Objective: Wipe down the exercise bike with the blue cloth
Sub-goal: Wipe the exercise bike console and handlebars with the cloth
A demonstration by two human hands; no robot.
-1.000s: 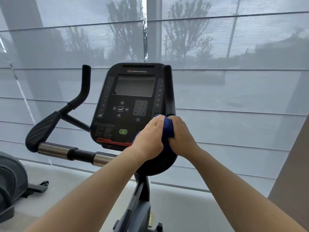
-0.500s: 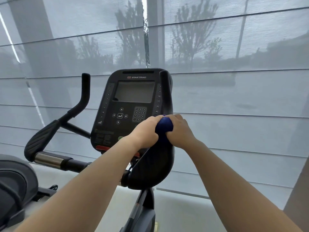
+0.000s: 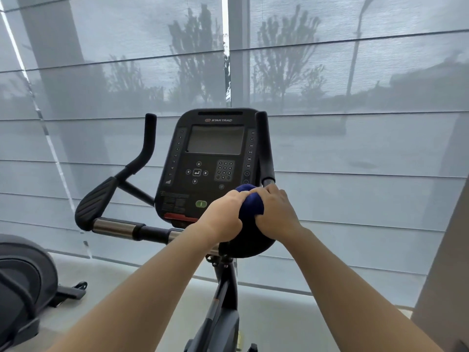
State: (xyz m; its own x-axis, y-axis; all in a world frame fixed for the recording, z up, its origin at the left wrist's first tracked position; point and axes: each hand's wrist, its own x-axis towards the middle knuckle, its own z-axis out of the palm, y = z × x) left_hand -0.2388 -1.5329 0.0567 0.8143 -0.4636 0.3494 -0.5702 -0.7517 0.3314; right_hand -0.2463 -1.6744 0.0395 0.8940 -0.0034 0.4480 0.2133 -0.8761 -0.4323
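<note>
Blue cloth [image 3: 250,203] sits bunched on the right handlebar of the exercise bike [image 3: 225,285], just below the upright grip. Left hand [image 3: 223,214] and right hand [image 3: 275,212] both curl their fingers round it. The console [image 3: 213,161] reads "STAR TRAC", with numbers 24 to 40 down its right edge. Another machine [image 3: 22,280] stands at left, with window blinds [image 3: 355,148] behind.

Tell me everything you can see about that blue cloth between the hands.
The blue cloth is dark blue, soft-looking fabric, bunched into a wad. Only a small part shows between the left hand and right hand, which grip it from either side. It sits at the foot of the upright black grip, beside the lower right corner of the console.
</note>
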